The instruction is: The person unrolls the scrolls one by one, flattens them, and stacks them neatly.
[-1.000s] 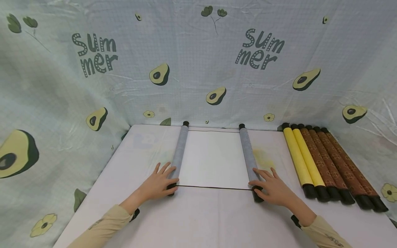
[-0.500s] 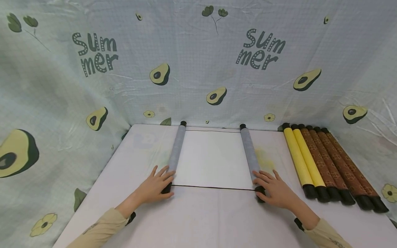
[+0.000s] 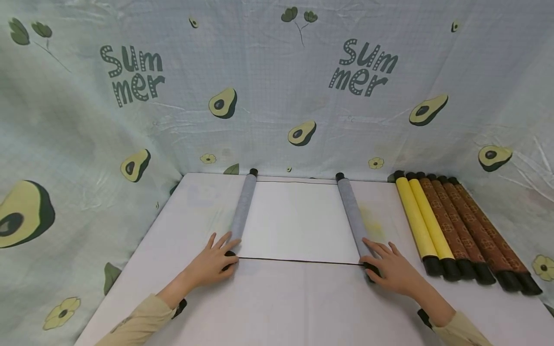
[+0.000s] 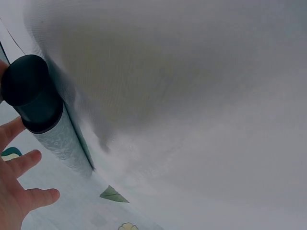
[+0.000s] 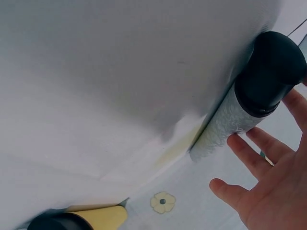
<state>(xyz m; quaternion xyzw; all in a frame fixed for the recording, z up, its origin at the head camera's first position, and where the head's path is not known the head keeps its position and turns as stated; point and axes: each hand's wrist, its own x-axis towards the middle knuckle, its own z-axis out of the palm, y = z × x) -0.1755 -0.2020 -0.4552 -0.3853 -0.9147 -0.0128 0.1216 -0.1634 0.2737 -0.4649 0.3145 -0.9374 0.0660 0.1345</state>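
A hanging scroll lies partly unrolled on the white table, its blank white paper [image 3: 298, 221] bordered by thin dark lines. Grey-backed rolls flank the paper: a left roll [image 3: 244, 204] and a right roll [image 3: 351, 206], both with black end caps. My left hand [image 3: 209, 265] holds the near end of the left roll, thumb and fingers about its black cap [image 4: 33, 96]. On the other side my right hand [image 3: 396, 273] grips the right roll's near black cap [image 5: 268, 72] likewise. Outer fingers of both hands are spread in the wrist views.
To the right lie rolled scrolls side by side: yellow ones [image 3: 417, 218] and several brown patterned ones [image 3: 472, 221], all black-capped. A pale curtain [image 3: 268, 62] printed with avocados stands behind and beside the table [image 3: 277, 307].
Both hands have moved apart, the left to the left and the right to the right. The rolls went with them, so the stretch of blank paper between is wider.
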